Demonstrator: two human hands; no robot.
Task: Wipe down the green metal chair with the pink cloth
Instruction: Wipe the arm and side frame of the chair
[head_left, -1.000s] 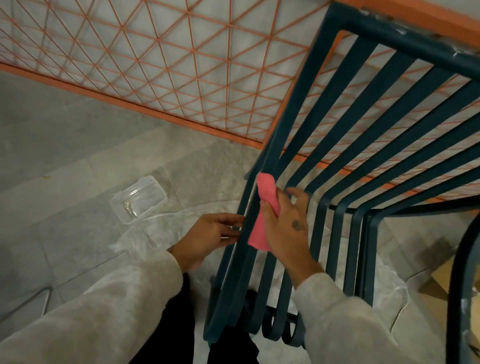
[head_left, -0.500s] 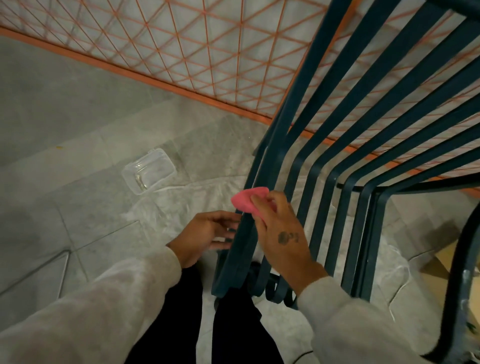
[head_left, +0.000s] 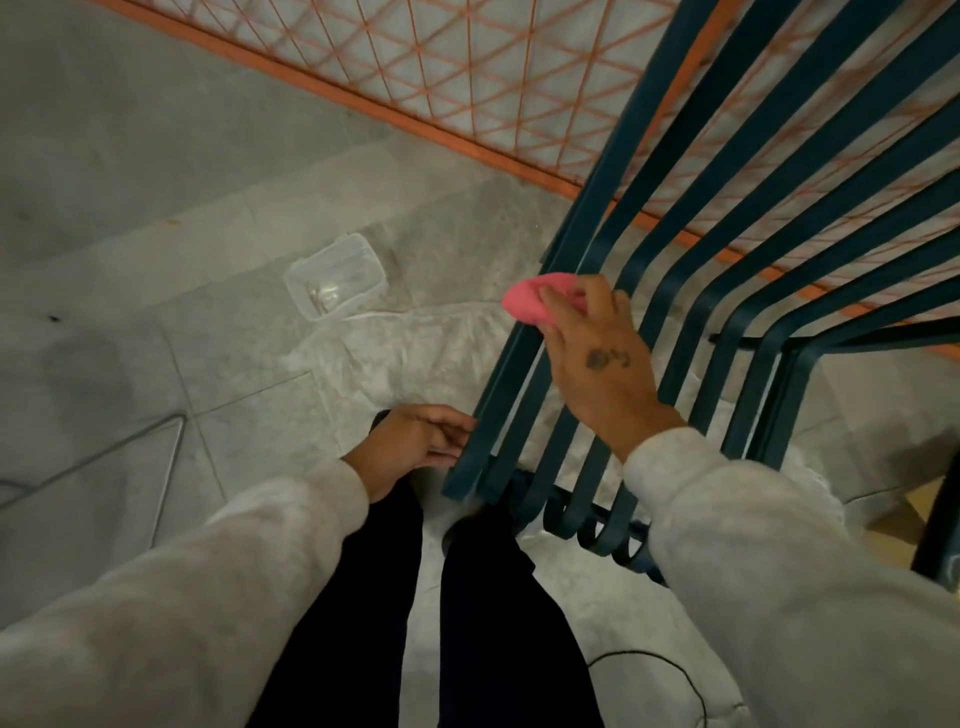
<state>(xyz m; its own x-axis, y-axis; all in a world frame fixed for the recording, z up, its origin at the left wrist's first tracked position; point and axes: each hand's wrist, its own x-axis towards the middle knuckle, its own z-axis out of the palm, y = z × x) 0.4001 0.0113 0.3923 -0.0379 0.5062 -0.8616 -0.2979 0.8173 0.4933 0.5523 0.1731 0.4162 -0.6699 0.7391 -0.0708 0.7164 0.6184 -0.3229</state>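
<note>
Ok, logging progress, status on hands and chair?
Right hand presses pink cloth on outer slat of green chair. Left hand steadies slat end. Nothing in the way.

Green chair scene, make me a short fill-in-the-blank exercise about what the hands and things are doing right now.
1. The right hand presses a ____ cloth against the chair.
2. The left hand steadies the chair's outermost ____.
3. A clear plastic container lies on the ____.
4. Behind the chair stands an ____ mesh fence.

Missing words: pink; slat; floor; orange
</note>
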